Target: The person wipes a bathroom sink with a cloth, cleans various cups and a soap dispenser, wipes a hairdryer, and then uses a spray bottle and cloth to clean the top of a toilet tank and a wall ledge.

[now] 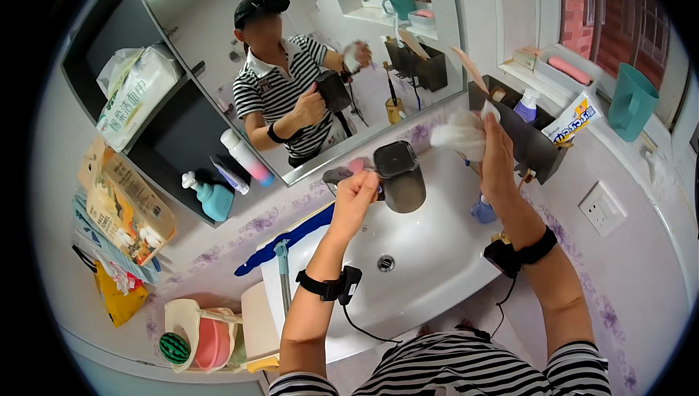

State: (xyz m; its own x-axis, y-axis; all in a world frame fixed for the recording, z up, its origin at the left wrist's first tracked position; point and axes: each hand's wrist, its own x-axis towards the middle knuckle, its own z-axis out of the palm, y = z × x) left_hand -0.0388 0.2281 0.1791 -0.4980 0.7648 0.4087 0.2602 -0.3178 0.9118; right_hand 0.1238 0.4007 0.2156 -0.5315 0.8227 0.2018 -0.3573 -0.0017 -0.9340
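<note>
My left hand (357,191) grips the handle of a dark grey cup (400,176) and holds it over the white sink basin (429,265). My right hand (494,154) is raised beside it, closed on a crumpled white tissue (459,136) just to the right of the cup. Both wrists wear black bands with cables. The mirror (306,54) above the sink shows a person in a striped shirt holding the same cup and tissue.
A dark organiser box (530,141) with a tube and bottles stands on the right ledge, and a teal cup (630,101) stands farther right. A wall socket (601,209) is at right. Bottles and packets fill the left shelves (182,148). Pink basins (211,341) lie lower left.
</note>
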